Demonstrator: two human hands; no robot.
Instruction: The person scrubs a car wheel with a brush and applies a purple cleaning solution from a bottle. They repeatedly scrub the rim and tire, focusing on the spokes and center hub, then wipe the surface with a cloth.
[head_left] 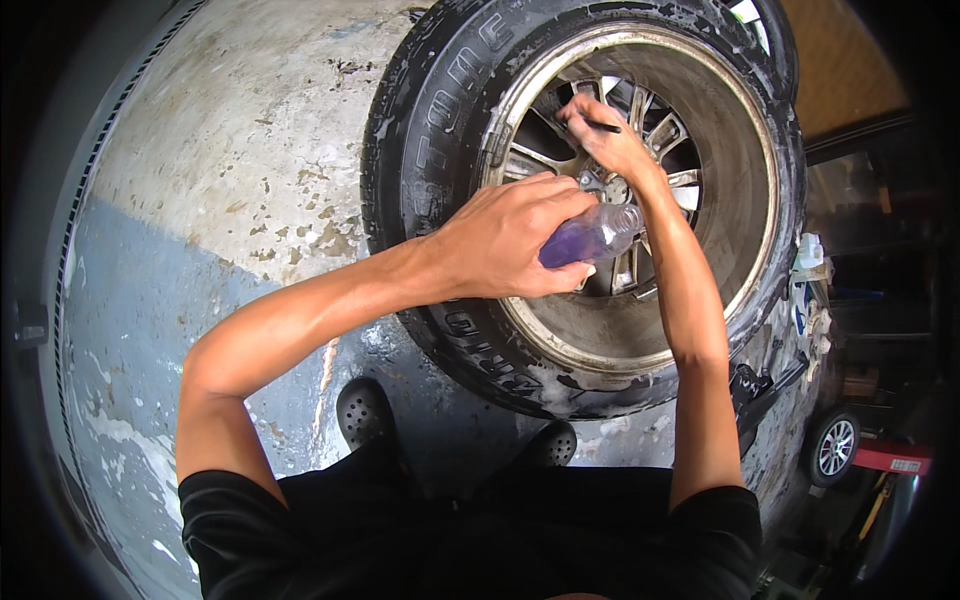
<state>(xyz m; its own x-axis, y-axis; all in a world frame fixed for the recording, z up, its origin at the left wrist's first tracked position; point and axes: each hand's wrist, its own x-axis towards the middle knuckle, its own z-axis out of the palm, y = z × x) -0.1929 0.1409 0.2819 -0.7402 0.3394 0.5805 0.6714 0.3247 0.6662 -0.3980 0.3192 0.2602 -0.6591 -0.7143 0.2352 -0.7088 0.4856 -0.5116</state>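
A large black tyre (412, 150) lies flat on the floor before me, mounted on a dirty metal wheel rim (740, 270) with several spokes and white suds on the rubber. My left hand (515, 232) is wrapped round a clear plastic bottle (612, 228) of purple liquid. The bottle is tilted over the wheel, its neck pointing right and no cap visible. Inside the rim, close to the spokes, my right hand (612, 140) grips a slim black handle (604, 127). Motion blurs its fingers, and the handle's working end is hidden.
Another wheel (765, 30) lies partly under the tyre at the far right. Worn, peeling grey-blue floor (150, 300) spreads to the left. My dark clogs (366, 412) stand near the tyre's front edge. To the right are a small wheel (834, 447) and a red metal part (893, 456).
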